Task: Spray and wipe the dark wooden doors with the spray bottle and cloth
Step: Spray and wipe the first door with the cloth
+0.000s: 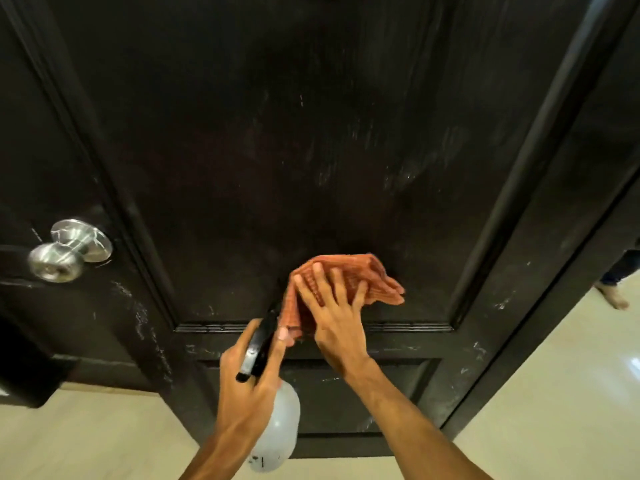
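Right hand (332, 306) is spread flat, fingers pressing the orange cloth (377, 282) onto the dark wooden door (311, 133). That's at the bottom of the upper panel, well right of the door knob (65, 251) and a bit lower. Left hand (249, 386) is curled round the neck of the spray bottle (277, 431), between knob and cloth.

Tip imo: keep the palm flat, wipe along the grain, then chase the pale streaks higher up.

Can't tell if a finger's on the trigger, since the black head blends into the door. The door's top is cut off.
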`<action>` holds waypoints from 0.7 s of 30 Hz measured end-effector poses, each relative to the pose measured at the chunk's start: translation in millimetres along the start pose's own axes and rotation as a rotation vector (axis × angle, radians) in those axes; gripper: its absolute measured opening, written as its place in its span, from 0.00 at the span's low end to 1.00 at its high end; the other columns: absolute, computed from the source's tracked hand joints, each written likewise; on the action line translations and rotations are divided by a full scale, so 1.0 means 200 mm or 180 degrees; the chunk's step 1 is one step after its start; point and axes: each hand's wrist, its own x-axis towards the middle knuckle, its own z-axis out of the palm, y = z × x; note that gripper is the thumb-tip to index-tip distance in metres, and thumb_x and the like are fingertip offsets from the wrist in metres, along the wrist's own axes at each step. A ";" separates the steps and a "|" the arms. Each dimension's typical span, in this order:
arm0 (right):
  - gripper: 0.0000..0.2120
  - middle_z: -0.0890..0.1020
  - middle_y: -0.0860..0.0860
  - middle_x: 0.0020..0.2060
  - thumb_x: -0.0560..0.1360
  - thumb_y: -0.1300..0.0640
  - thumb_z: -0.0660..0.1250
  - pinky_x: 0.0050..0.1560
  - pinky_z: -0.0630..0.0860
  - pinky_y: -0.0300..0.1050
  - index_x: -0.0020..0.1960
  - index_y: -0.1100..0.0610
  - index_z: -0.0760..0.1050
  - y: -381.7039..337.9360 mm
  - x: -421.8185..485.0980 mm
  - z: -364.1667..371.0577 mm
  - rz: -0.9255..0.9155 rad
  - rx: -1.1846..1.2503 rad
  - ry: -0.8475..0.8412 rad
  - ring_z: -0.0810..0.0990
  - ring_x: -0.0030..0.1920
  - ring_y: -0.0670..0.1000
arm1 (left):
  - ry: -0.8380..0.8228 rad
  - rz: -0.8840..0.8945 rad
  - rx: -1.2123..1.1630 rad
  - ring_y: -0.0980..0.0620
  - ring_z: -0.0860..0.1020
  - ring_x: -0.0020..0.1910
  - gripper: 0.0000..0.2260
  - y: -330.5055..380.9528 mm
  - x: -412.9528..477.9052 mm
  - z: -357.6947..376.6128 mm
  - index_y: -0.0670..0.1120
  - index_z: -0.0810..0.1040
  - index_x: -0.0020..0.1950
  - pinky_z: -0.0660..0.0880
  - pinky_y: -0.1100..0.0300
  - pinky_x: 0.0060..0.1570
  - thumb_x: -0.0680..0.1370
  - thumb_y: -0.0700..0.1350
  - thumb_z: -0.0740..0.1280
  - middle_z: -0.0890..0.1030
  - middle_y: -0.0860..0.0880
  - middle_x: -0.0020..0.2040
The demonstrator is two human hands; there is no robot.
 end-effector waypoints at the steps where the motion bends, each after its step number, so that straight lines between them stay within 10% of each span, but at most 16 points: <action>1: 0.58 0.52 0.51 0.83 0.66 0.57 0.75 0.65 0.69 0.69 0.84 0.43 0.42 0.02 0.02 0.01 -0.0145 -0.0104 -0.0046 0.71 0.71 0.60 | 0.0024 0.0005 0.0041 0.57 0.80 0.31 0.11 -0.01 0.00 -0.02 0.57 0.81 0.50 0.79 0.57 0.37 0.77 0.61 0.65 0.85 0.50 0.41; 3: 0.49 0.67 0.55 0.78 0.73 0.56 0.68 0.48 0.79 0.56 0.84 0.41 0.41 0.10 0.05 -0.03 0.0033 -0.0029 0.0190 0.81 0.54 0.58 | -0.0054 0.0082 0.0108 0.58 0.80 0.33 0.11 -0.03 0.02 -0.06 0.54 0.81 0.48 0.78 0.60 0.38 0.78 0.60 0.65 0.85 0.51 0.41; 5: 0.40 0.58 0.57 0.82 0.79 0.55 0.59 0.60 0.75 0.61 0.84 0.42 0.41 0.14 0.07 -0.09 0.1098 0.0415 0.0773 0.78 0.63 0.63 | -0.0116 0.0099 0.0147 0.59 0.80 0.33 0.10 -0.05 0.04 -0.09 0.54 0.81 0.48 0.78 0.62 0.39 0.79 0.58 0.66 0.85 0.50 0.42; 7: 0.43 0.42 0.54 0.83 0.76 0.58 0.62 0.77 0.48 0.71 0.84 0.46 0.42 0.09 0.10 -0.07 0.2001 0.0539 0.1196 0.52 0.81 0.65 | -0.0031 0.0088 0.0164 0.57 0.80 0.33 0.08 -0.06 0.06 -0.12 0.55 0.81 0.49 0.78 0.59 0.38 0.79 0.57 0.66 0.85 0.51 0.44; 9: 0.54 0.41 0.55 0.83 0.67 0.57 0.72 0.76 0.35 0.73 0.84 0.49 0.43 -0.07 0.14 -0.02 0.1433 0.0374 0.0920 0.40 0.82 0.65 | 0.0138 0.0051 0.0187 0.54 0.80 0.32 0.07 -0.07 0.09 -0.16 0.56 0.81 0.49 0.78 0.55 0.36 0.79 0.57 0.66 0.85 0.51 0.43; 12: 0.65 0.68 0.52 0.77 0.61 0.53 0.81 0.70 0.67 0.68 0.84 0.44 0.40 -0.24 0.16 0.06 -0.0193 -0.0147 0.0151 0.69 0.75 0.57 | 0.0359 0.0003 0.0101 0.52 0.78 0.28 0.11 -0.05 0.11 -0.23 0.52 0.82 0.50 0.77 0.57 0.33 0.78 0.58 0.67 0.85 0.49 0.41; 15: 0.54 0.78 0.51 0.61 0.69 0.54 0.73 0.45 0.75 0.51 0.83 0.41 0.42 -0.21 0.34 -0.10 0.0116 0.0200 0.0474 0.79 0.46 0.54 | 0.0425 -0.0011 0.0151 0.50 0.76 0.27 0.13 -0.04 0.14 -0.32 0.45 0.82 0.50 0.76 0.56 0.33 0.80 0.55 0.68 0.85 0.47 0.42; 18: 0.36 0.56 0.54 0.82 0.79 0.56 0.57 0.71 0.58 0.70 0.84 0.45 0.48 -0.18 0.64 -0.37 0.0815 0.0517 0.1205 0.63 0.76 0.64 | 0.0486 0.0014 0.0162 0.51 0.75 0.26 0.06 -0.03 0.18 -0.41 0.43 0.82 0.51 0.75 0.56 0.31 0.82 0.45 0.68 0.85 0.47 0.42; 21: 0.37 0.46 0.53 0.82 0.76 0.55 0.58 0.74 0.42 0.78 0.83 0.48 0.50 -0.25 0.87 -0.56 0.0881 0.0212 0.1362 0.44 0.82 0.60 | 0.0591 -0.0036 0.0111 0.50 0.75 0.26 0.06 -0.01 0.22 -0.44 0.42 0.82 0.49 0.75 0.57 0.30 0.80 0.43 0.67 0.84 0.48 0.41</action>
